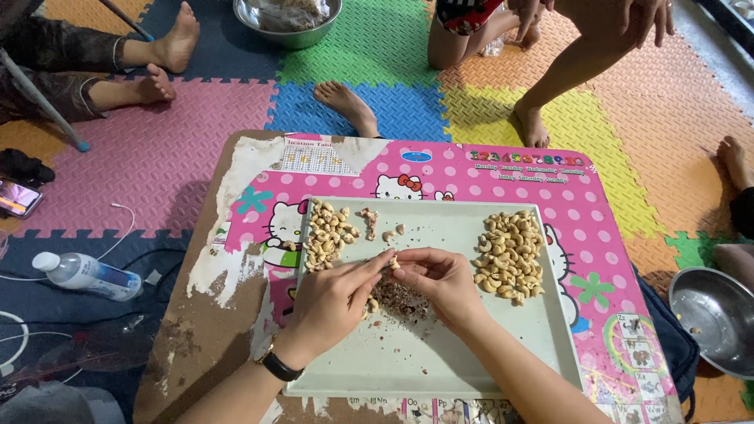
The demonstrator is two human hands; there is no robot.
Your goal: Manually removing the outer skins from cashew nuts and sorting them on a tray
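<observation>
I am peeling a cashew (395,263), pinching it between my left hand (334,298) and right hand (440,279) above the skin scraps (399,300), needing a careful fingertip rub next.

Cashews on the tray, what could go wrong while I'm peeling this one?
1. The skin scraps piled under your left hand and right hand might spread into the peeled pile on the tray.
2. The unpeeled pile sits at the tray's left rim, so a wrist nudge could tip nuts over it.
3. The nut pinched between both hands could slip.
</observation>
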